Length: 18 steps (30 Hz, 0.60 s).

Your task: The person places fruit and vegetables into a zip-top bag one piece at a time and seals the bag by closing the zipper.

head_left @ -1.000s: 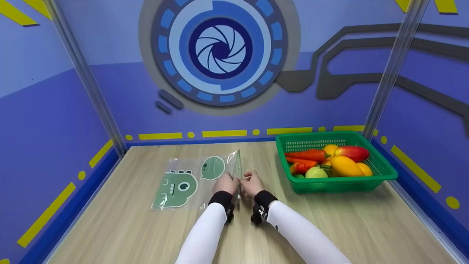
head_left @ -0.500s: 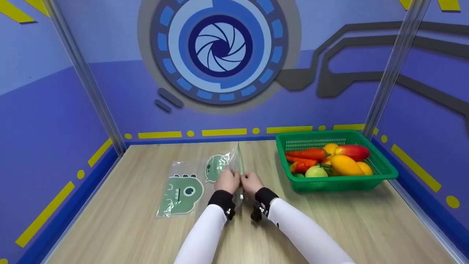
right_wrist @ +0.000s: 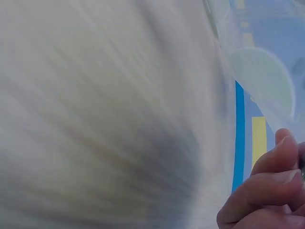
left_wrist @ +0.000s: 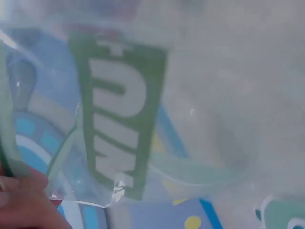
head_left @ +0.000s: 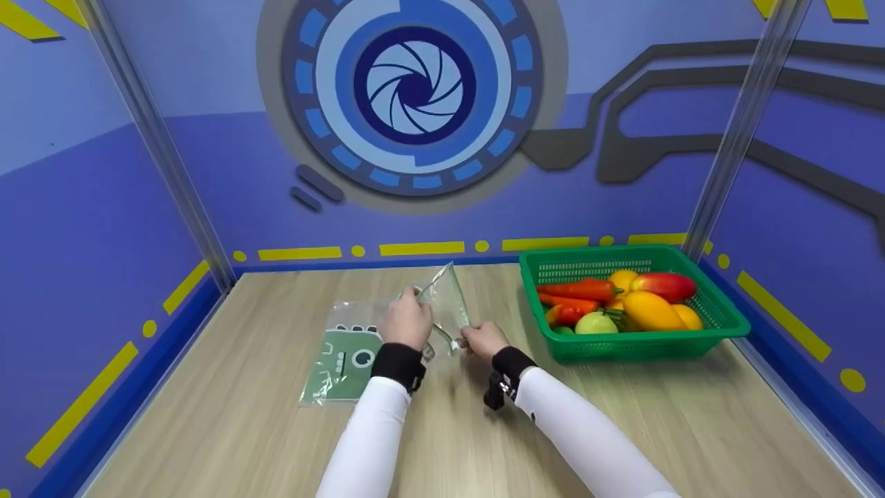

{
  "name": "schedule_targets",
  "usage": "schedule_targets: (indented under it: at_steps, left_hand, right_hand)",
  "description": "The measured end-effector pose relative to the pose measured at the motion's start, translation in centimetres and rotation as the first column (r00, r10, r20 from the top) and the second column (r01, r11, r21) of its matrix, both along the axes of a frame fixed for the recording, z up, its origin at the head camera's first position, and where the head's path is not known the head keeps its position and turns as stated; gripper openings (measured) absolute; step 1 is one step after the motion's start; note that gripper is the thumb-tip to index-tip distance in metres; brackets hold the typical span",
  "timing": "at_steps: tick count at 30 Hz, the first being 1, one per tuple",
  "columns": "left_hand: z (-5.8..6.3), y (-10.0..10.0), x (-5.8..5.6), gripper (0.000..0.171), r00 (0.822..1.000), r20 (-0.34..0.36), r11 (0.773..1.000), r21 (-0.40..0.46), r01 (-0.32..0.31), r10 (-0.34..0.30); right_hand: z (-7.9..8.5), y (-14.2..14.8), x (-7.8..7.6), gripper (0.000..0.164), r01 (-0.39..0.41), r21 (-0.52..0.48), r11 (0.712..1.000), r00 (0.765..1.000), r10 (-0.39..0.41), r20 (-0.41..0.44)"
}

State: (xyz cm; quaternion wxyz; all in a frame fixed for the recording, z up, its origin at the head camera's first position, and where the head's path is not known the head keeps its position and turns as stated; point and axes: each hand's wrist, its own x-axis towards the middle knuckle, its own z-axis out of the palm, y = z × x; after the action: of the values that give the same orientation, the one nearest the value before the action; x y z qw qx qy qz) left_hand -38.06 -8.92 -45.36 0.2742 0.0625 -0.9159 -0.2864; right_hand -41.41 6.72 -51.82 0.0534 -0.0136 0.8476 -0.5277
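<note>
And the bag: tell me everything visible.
The bag looks like glossy clear plastic, printed with a green one-eyed creature and, in the left wrist view, a green panel of pale letters. Its greenish rim is held parted between the left grip and right grip, raised off the table; the creature end lies flat.

Head view: bright, even, diffuse light; mostly sharp. White glints on clear plastic bag with green print (head_left: pixel 446 304). Faint soft shadow on pale wood-grain tabletop (head_left: pixel 473 449) below it. Left wrist: hazy, low contrast, bag's lettering soft-edged. Right wrist: duller; tabletop smeared, out of focus, dark shadow patch low.
</note>
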Motion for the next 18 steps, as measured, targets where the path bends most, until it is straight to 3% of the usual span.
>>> schedule_targets:
  at_steps: [3,7,13,15,18]
  left_hand:
    - [0.3,-0.9,0.2,0.016,1.0,0.02,0.999,0.023,-0.024,0.024]
    - [-0.2,-2.2,0.7,0.019,0.998,0.06,0.986,0.163,-0.014,0.004]
    - [-0.9,-2.7,1.5,0.016,1.0,-0.026,0.911,0.413,0.004,0.007]
    - [-1.0,-2.5,1.6,0.013,0.998,-0.064,0.888,0.459,0.014,0.017]
    - [-1.0,-2.2,1.5,0.012,0.994,-0.11,0.873,0.485,0.043,0.012]
  right_hand:
    - [0.2,0.4,0.0,0.028,-0.021,-0.01,1.0,0.999,0.021,0.025]
    - [0.6,0.9,0.3,0.03,-0.049,-0.025,0.998,0.997,0.05,0.054]
    - [0.7,1.7,0.4,0.031,-0.062,0.028,0.998,0.997,0.06,0.051]
    - [0.8,1.8,0.4,0.031,-0.068,0.041,0.997,0.996,0.066,0.054]
    - [1.0,1.9,0.3,0.031,-0.074,0.04,0.996,0.996,0.071,0.056]
